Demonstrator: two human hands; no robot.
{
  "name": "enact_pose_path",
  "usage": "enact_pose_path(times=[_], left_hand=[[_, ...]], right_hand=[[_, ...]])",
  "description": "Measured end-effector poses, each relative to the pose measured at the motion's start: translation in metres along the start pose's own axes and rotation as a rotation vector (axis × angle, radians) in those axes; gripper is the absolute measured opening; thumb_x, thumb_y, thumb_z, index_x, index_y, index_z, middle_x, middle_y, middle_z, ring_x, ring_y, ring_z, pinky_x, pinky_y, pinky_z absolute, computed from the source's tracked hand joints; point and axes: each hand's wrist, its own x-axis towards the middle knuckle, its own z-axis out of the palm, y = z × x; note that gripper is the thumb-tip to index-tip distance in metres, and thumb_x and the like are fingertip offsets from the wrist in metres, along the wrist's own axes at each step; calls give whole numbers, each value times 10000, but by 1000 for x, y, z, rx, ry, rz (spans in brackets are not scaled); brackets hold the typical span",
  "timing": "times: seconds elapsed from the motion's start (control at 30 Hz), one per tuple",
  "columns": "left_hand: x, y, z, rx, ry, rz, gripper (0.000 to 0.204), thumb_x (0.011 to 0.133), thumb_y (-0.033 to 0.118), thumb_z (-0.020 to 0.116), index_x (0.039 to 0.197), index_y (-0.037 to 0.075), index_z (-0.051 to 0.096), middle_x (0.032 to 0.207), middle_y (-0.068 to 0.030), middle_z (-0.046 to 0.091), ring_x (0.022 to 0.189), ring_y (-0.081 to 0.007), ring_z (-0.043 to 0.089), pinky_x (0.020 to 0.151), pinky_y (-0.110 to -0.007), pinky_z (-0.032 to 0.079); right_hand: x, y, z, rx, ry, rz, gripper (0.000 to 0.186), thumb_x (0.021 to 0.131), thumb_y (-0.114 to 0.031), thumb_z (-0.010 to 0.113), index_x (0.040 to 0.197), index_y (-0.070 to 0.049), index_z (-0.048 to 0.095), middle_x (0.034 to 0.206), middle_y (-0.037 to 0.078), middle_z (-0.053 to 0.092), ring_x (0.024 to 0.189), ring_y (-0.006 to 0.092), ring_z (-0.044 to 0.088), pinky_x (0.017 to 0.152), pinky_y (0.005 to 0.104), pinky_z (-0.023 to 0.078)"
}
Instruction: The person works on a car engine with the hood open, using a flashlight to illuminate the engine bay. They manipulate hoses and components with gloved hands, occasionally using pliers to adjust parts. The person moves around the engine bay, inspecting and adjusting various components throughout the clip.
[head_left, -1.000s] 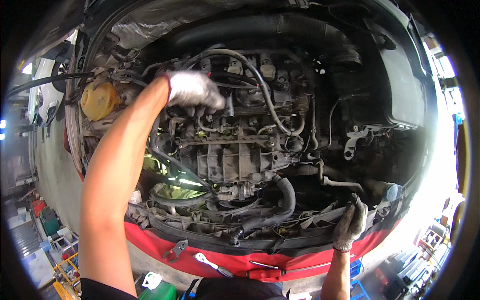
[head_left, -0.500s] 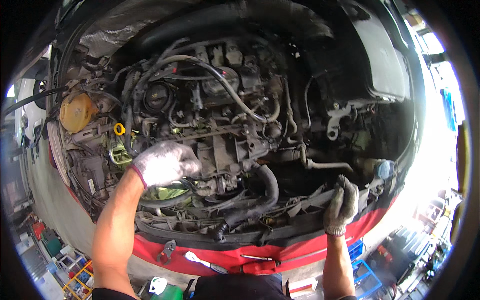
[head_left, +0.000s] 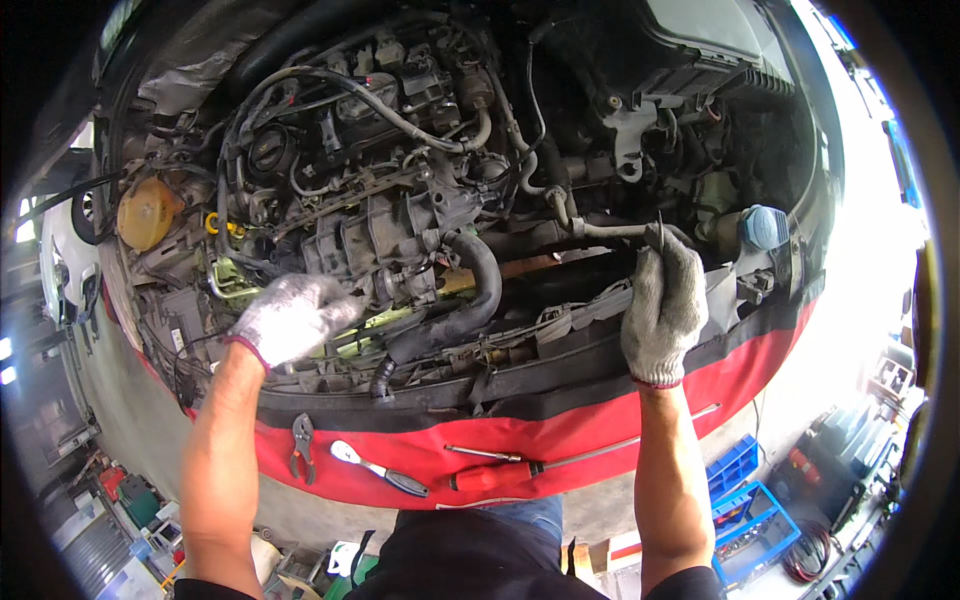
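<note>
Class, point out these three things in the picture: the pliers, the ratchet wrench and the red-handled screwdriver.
pliers (head_left: 300,447), head view, on the handles.
ratchet wrench (head_left: 380,469), head view, mid-shaft.
red-handled screwdriver (head_left: 495,474), head view, on the red handle.

You have no screens and no signs in view. No printed label reads clearly on any engine part; a pale patch sits on the dark round cap (head_left: 268,152) at your upper left, too small to tell whether it is a sticker or moulded marking. On the floor at your lower right stand open blue plastic bins (head_left: 752,505), rectangular, set just beside one another. At your lower left lies a cluster of small containers: a red box (head_left: 112,482) and a green one (head_left: 140,502) near it, contents not discernible.
</note>
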Motion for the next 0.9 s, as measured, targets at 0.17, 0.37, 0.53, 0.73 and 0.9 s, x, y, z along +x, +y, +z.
enact_pose_path(times=[0.17,0.37,0.53,0.73,0.9], left_hand=[[-22,-1,30,-51,-48,100,347,945,403,594,1060,105,729,1018,-162,718,1004,-336,687,877,-438,533],[-61,-2,42,-140,40,92,320,944,415,615,1012,130,743,977,-132,724,975,-327,694,849,-444,540],[-78,-16,61,-269,45,107,350,951,422,604,996,106,747,968,-142,732,943,-320,706,841,-443,541],[-83,-28,92,-446,167,212,268,941,337,647,964,87,743,924,-114,730,896,-320,701,806,-439,547],[-81,-33,93,-558,174,220,234,924,319,670,963,101,745,927,-108,731,903,-327,693,792,-451,540]], right_hand=[[0,-4,-4,16,8,-54,238,919,3,601,1148,5,666,956,158,663,839,291,661,788,349,533],[-5,-8,-6,9,-73,2,208,951,-10,568,1142,6,649,956,150,640,827,286,639,772,352,523],[-2,-11,-9,-35,-108,-95,210,960,8,551,1142,22,655,979,125,649,847,237,619,796,331,512],[-3,-15,0,-141,-172,-82,205,961,-36,569,1144,2,651,937,122,609,825,250,603,776,339,500],[0,-20,5,-160,-191,-52,193,974,-45,557,1135,12,647,927,95,592,826,196,580,765,312,481]])
